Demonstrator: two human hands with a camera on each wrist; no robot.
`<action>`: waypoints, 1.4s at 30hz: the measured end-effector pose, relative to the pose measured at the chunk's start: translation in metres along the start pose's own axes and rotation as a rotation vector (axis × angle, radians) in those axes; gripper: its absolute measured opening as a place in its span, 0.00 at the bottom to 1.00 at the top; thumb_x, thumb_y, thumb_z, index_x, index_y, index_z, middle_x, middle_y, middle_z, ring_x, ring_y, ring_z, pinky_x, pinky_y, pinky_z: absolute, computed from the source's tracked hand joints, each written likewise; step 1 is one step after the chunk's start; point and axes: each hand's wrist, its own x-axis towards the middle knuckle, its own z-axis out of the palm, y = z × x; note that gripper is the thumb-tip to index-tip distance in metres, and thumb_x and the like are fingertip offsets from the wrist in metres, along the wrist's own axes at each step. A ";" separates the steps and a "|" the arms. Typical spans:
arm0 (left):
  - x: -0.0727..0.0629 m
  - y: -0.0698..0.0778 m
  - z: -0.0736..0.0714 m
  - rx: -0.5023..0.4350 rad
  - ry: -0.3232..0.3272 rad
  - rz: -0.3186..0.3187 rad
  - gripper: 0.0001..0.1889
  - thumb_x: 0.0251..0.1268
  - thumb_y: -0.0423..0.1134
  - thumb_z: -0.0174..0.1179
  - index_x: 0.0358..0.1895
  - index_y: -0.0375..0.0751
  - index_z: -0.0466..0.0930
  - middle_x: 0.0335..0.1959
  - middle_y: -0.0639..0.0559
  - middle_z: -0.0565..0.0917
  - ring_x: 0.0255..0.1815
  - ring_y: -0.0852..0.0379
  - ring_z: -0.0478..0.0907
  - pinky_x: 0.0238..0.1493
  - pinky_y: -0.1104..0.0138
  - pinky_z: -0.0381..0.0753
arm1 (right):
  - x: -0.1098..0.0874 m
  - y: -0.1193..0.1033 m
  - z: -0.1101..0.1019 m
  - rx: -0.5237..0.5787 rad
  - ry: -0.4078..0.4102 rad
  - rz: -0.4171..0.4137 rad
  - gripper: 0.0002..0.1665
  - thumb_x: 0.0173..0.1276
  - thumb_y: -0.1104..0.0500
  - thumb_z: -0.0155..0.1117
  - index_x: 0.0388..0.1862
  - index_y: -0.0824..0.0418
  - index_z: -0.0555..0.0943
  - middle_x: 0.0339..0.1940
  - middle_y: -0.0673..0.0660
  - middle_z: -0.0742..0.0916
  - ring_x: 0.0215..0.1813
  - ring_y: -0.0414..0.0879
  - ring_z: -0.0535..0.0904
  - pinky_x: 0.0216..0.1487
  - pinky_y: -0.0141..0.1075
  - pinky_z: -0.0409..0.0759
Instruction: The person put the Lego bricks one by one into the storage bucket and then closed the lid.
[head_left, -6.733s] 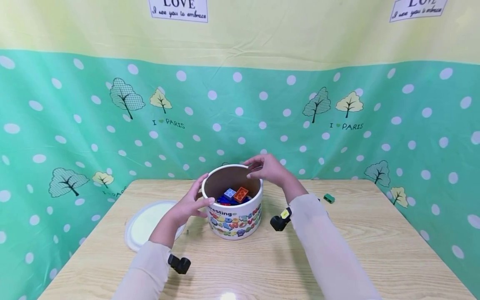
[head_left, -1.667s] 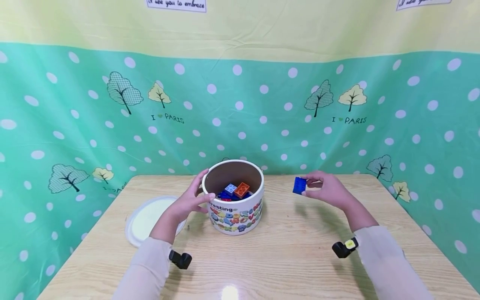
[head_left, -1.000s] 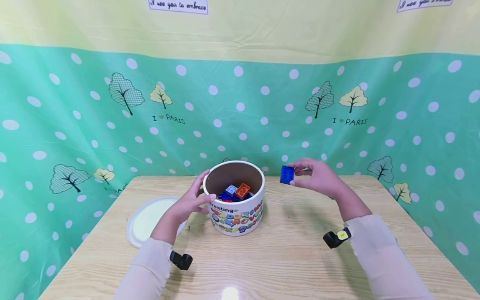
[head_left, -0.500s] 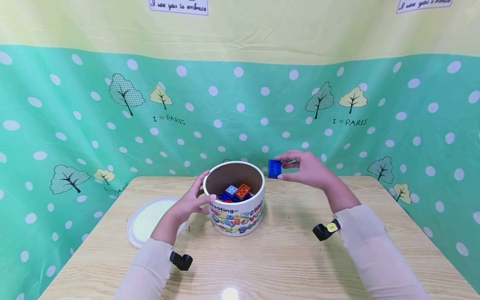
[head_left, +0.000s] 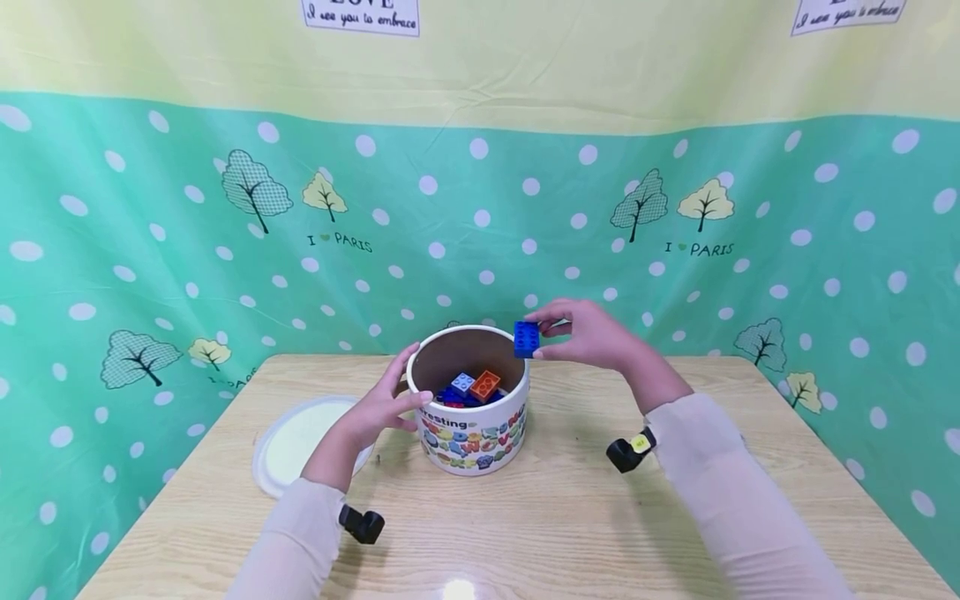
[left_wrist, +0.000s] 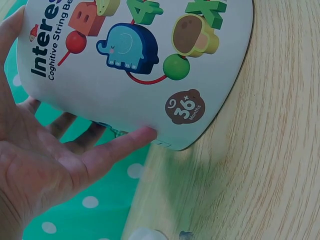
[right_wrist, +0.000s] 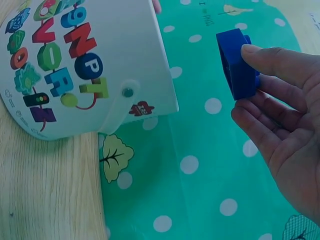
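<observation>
A white toy bucket [head_left: 471,454] printed with coloured letters stands on the table, its top uncovered. Inside lie an orange brick [head_left: 485,386], a light blue brick [head_left: 462,383] and dark blue and red pieces. My left hand [head_left: 375,410] holds the bucket's left side, thumb at the rim and the other fingers spread along the outer wall [left_wrist: 135,100]. Between thumb and fingertips, my right hand [head_left: 585,335] pinches a blue building brick [head_left: 526,340] at the bucket's right rim, studs facing the head camera. The right wrist view shows this brick [right_wrist: 238,65] raised beside the bucket's upper edge.
A white round lid [head_left: 296,446] lies left of the bucket, partly behind the left forearm. The wooden table [head_left: 480,533] ends at a green dotted curtain [head_left: 480,250] hanging close behind the bucket.
The right hand, at the bucket's rim at first, later holds the blue brick out to the right and has carried it left to the rim. The left hand stays on the bucket.
</observation>
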 end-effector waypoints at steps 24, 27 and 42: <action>-0.001 0.002 0.003 -0.005 -0.002 -0.008 0.46 0.62 0.50 0.64 0.77 0.68 0.42 0.79 0.46 0.45 0.75 0.35 0.49 0.47 0.43 0.80 | 0.048 -0.007 0.019 -0.100 -0.110 0.129 0.30 0.56 0.62 0.76 0.59 0.63 0.80 0.50 0.60 0.84 0.54 0.57 0.80 0.54 0.42 0.80; -0.001 0.002 0.003 -0.004 -0.003 -0.009 0.47 0.62 0.50 0.64 0.77 0.68 0.42 0.79 0.46 0.45 0.75 0.35 0.49 0.47 0.42 0.79 | 0.055 -0.008 0.021 -0.116 -0.130 0.135 0.29 0.55 0.61 0.76 0.58 0.63 0.81 0.48 0.58 0.85 0.52 0.54 0.81 0.53 0.41 0.81; 0.000 -0.001 0.000 -0.002 -0.004 -0.006 0.45 0.64 0.47 0.62 0.77 0.68 0.41 0.78 0.45 0.45 0.75 0.34 0.48 0.47 0.41 0.79 | 0.069 0.004 0.048 -0.026 -0.129 0.177 0.28 0.57 0.62 0.75 0.58 0.61 0.81 0.47 0.58 0.86 0.48 0.49 0.82 0.48 0.38 0.83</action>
